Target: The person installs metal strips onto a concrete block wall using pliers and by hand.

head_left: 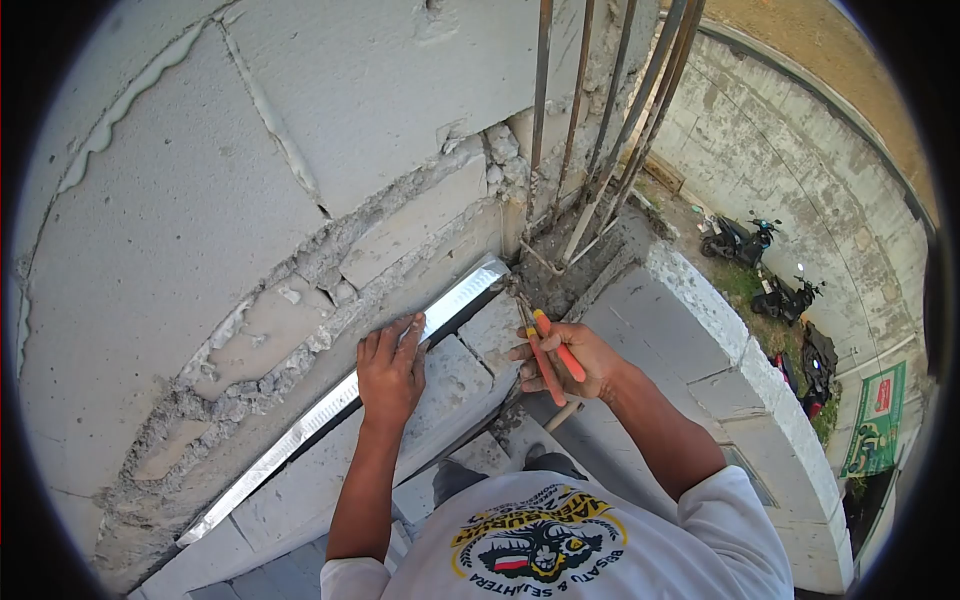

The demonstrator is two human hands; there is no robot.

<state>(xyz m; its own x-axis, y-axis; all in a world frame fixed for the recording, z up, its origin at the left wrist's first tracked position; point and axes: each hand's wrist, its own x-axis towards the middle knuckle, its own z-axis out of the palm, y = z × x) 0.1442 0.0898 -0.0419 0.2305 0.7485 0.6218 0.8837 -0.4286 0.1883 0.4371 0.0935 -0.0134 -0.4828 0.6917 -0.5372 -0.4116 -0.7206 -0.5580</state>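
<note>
A long shiny silver metal strip (335, 403) with a dark lower edge lies slantwise along the ledge at the foot of the block wall. My left hand (391, 370) rests on it with fingers stretched out, pressing near its upper part. In my right hand (585, 362) are pliers (548, 362) with red-orange and yellow handles, the handles spread apart. Their jaws are close to the strip's upper end, by the corner; whether they grip anything there I cannot make out.
Several rusty steel bars (610, 130) rise from the concrete corner (560, 275). The grey block wall (400, 80) has a rough chipped groove. To the right, a block wall edge (700, 300) drops to ground far below, with parked motorbikes (740, 240) and a green banner (873, 420).
</note>
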